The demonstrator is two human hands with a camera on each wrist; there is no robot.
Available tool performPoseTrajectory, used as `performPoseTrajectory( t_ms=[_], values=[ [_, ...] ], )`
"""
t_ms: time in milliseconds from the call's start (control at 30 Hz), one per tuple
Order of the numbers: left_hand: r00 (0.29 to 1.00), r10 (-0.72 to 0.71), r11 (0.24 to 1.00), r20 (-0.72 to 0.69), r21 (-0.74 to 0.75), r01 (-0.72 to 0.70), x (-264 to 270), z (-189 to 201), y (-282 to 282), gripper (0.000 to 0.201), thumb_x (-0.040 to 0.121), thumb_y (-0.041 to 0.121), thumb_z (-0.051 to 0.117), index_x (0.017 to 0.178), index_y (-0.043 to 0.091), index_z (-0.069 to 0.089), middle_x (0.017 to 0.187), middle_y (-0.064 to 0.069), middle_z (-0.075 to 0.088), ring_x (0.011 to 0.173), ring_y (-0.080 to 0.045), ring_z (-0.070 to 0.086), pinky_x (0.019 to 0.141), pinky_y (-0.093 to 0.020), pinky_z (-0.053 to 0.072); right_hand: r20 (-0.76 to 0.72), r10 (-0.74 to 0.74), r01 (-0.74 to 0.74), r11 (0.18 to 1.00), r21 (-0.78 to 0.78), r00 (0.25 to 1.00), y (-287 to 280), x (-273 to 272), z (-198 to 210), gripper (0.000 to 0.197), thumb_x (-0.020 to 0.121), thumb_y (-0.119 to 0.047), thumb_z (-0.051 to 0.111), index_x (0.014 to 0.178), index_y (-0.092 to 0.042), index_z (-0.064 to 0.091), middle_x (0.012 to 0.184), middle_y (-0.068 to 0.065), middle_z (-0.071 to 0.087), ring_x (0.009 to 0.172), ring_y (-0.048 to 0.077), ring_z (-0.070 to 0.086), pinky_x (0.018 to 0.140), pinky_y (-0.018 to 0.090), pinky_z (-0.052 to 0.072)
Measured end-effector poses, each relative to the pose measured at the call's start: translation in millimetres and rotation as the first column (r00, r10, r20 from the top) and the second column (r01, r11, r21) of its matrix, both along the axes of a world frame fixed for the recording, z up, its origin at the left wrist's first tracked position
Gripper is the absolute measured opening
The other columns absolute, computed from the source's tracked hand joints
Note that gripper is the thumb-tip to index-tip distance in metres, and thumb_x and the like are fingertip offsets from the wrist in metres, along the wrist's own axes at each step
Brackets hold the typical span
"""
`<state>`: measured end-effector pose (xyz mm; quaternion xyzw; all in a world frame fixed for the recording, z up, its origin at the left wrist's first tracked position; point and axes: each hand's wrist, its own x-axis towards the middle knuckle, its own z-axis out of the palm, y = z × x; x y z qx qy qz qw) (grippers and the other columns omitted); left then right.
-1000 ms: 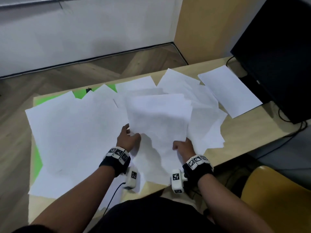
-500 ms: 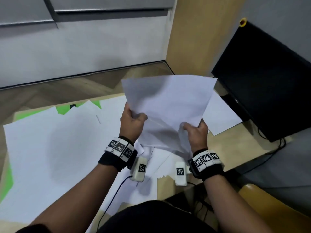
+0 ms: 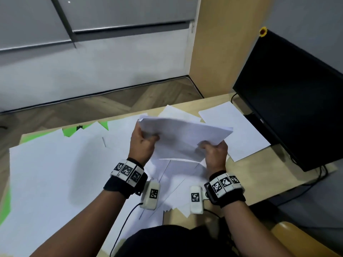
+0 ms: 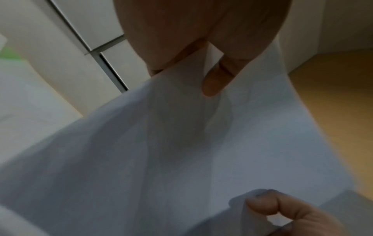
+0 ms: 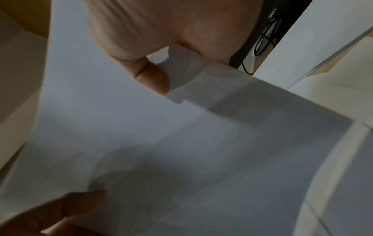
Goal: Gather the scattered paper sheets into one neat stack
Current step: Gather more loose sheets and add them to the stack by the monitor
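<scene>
Hands (image 3: 142, 143) (image 3: 215, 153) grip paper bundle (image 3: 185, 138) beside "DELL" monitor (image 3: 289, 101).

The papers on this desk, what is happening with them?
A person is collecting loose white sheets into one pile. Both hands hold a small bundle of sheets above the desk: the left hand grips its left edge, the right hand its near right corner. Many more sheets lie scattered on the desk, one beside the black monitor. Most of the gathering is not yet done.
</scene>
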<state>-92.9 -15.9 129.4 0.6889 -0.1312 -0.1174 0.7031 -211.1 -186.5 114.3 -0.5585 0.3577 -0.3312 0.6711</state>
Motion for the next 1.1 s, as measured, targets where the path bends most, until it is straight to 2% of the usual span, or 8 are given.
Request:
performPoseTrajectory(
  t_ms=[200,433,533,600,767,867,1000,1100],
  values=[
    [0.974,0.014,0.969,-0.226,0.243,0.043,-4,-40,-11,0.029,0.053,0.01,0.063,0.08,0.019,0.065,0.087,-0.005,0.068,0.088,-0.025,0.061,0.082,-0.036,0.049,-0.301,0.126,-0.125,0.992,0.021,0.945,-11,0,-41,0.024,0.052,-0.013,0.064,0.075,-0.008,0.064,0.074,0.004,0.065,0.07,0.02,0.06,0.049,0.012,0.042],
    [0.959,0.074,0.982,-0.273,0.19,-0.022,-6,-45,-27,0.028,0.05,0.004,0.063,0.077,0.013,0.066,0.08,-0.003,0.068,0.075,-0.022,0.061,0.07,-0.03,0.049,-0.308,0.197,-0.204,0.979,0.01,0.931,-37,-5,-48,0.022,0.058,-0.01,0.063,0.08,-0.01,0.063,0.074,0.0,0.063,0.066,0.016,0.057,0.058,0.017,0.044],
    [0.936,0.096,0.948,-0.338,0.318,0.018,-7,-67,-31,0.027,0.044,0.007,0.064,0.07,0.012,0.068,0.079,-0.01,0.068,0.081,-0.032,0.062,0.074,-0.039,0.05,-0.427,0.269,-0.224,0.963,0.152,0.863,-41,-8,-66,0.022,0.055,-0.015,0.061,0.077,-0.014,0.059,0.078,0.0,0.063,0.077,0.025,0.057,0.069,0.035,0.048],
    [0.937,0.083,0.927,-0.339,0.371,0.053,-5,-75,-33,0.031,0.041,0.007,0.065,0.07,0.014,0.069,0.084,-0.014,0.069,0.084,-0.033,0.063,0.078,-0.044,0.053,-0.434,0.267,-0.216,0.962,0.165,0.86,-43,-9,-71,0.023,0.053,-0.015,0.062,0.075,-0.018,0.057,0.083,0.001,0.065,0.083,0.028,0.059,0.075,0.042,0.051],
    [0.918,0.005,0.931,-0.397,0.336,0.14,0,-67,-37,0.03,0.039,0.004,0.07,0.069,0.004,0.071,0.076,-0.018,0.072,0.071,-0.03,0.067,0.07,-0.044,0.057,-0.389,0.184,-0.169,0.983,0.074,0.902,-51,-16,-65,0.031,0.07,0.01,0.056,0.077,-0.021,0.054,0.072,-0.008,0.061,0.068,0.022,0.054,0.065,0.031,0.046],
    [0.869,0.003,0.914,-0.495,0.354,0.199,-9,-79,-35,0.028,0.038,0.005,0.071,0.067,0.002,0.071,0.073,-0.018,0.071,0.07,-0.033,0.067,0.071,-0.044,0.056,-0.519,0.124,-0.128,0.991,0.028,0.845,-45,-19,-76,0.037,0.064,-0.011,0.052,0.095,-0.032,0.053,0.084,-0.006,0.07,0.076,0.026,0.064,0.07,0.037,0.056],
    [0.783,0.082,0.878,-0.616,0.418,0.236,-15,-123,-27,0.031,0.046,0.015,0.076,0.075,0.007,0.068,0.087,-0.02,0.069,0.081,-0.035,0.064,0.082,-0.049,0.055,-0.656,0.167,-0.204,0.979,0.021,0.736,-28,-28,-100,0.038,0.068,-0.019,0.046,0.101,-0.037,0.053,0.09,-0.006,0.071,0.082,0.029,0.066,0.076,0.041,0.056],
    [0.806,0.035,0.827,-0.591,0.47,0.309,-29,-125,-29,0.011,0.073,0.009,0.07,0.083,0.011,0.065,0.097,-0.017,0.069,0.088,-0.032,0.064,0.082,-0.042,0.055,-0.717,0.207,-0.245,0.968,0.052,0.666,-18,-39,-106,0.037,0.075,-0.013,0.045,0.106,-0.029,0.055,0.097,-0.002,0.069,0.09,0.03,0.064,0.084,0.04,0.054]
  ],
)
